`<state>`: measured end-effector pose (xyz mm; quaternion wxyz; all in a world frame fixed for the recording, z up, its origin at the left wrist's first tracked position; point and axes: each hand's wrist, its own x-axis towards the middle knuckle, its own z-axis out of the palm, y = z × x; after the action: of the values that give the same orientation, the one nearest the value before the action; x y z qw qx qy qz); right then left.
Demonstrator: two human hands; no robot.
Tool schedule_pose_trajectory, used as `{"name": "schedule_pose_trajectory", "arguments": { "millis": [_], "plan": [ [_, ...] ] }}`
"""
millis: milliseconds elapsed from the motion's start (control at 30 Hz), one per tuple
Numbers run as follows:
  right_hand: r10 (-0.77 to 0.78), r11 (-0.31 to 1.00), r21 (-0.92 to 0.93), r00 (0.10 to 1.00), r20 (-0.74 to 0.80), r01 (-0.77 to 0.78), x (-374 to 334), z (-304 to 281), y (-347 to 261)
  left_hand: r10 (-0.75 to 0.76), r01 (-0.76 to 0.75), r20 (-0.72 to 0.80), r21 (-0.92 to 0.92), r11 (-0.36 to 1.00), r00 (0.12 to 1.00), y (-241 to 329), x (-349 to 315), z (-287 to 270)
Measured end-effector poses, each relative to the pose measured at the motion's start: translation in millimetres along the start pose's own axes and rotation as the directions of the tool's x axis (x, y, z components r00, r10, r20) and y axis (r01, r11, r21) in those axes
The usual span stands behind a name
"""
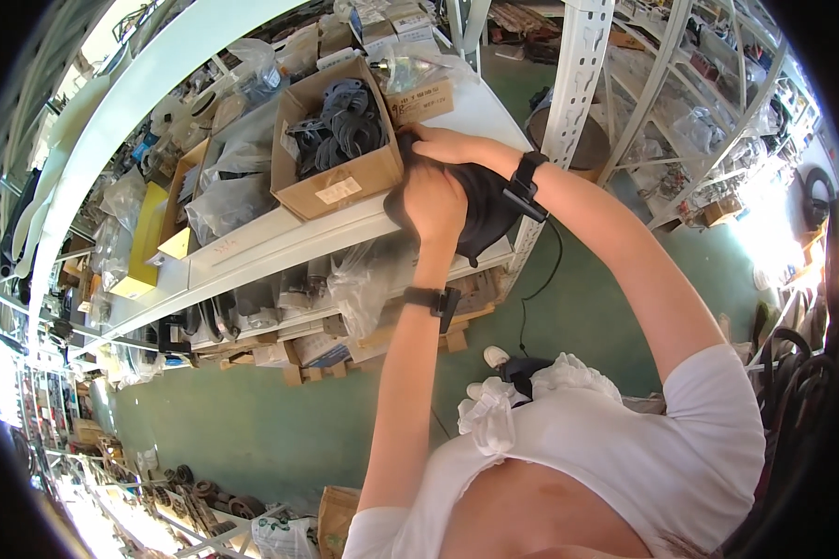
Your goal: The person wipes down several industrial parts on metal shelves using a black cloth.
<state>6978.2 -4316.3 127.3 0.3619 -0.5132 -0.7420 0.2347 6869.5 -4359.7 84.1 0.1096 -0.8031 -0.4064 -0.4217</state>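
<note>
My left hand [435,203] is closed on a soft black item [489,207] at the shelf's edge, its back turned up. My right hand [449,146] grips the upper part of the same item just beyond it. The black item looks like a limp bag, but its exact kind is unclear; part of it is under my hands, and it hangs over the shelf edge on the right. Next to my hands, on the left, stands an open cardboard box [338,189] holding several dark grey flat looped parts [350,116].
A smaller brown carton [421,101] lies behind my hands. Bagged parts [229,205] and a yellow box [145,244] line the white shelf [252,238] leftward. A perforated white upright [576,79] rises by my right wrist. A dark cable [557,265] hangs below to the green floor.
</note>
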Motion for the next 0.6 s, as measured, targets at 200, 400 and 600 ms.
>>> {"name": "schedule_pose_trajectory", "arguments": {
  "millis": [200,400,600],
  "plan": [
    [-0.098,0.993,-0.066,0.993,0.063,0.102,28,5,11,-0.027,0.02,-0.12,-0.061,0.998,0.992,1,-2,-6],
    [0.031,0.999,-0.026,0.997,0.069,-0.03,18,0,1,-0.009,0.006,-0.069,-0.038,0.999,0.998,2,-2,-4],
    [-0.062,0.997,-0.03,0.986,0.152,0.067,-34,3,-46,0.013,-0.013,-0.013,-0.06,0.998,1.0,-16,-42,-11]
  ]
}}
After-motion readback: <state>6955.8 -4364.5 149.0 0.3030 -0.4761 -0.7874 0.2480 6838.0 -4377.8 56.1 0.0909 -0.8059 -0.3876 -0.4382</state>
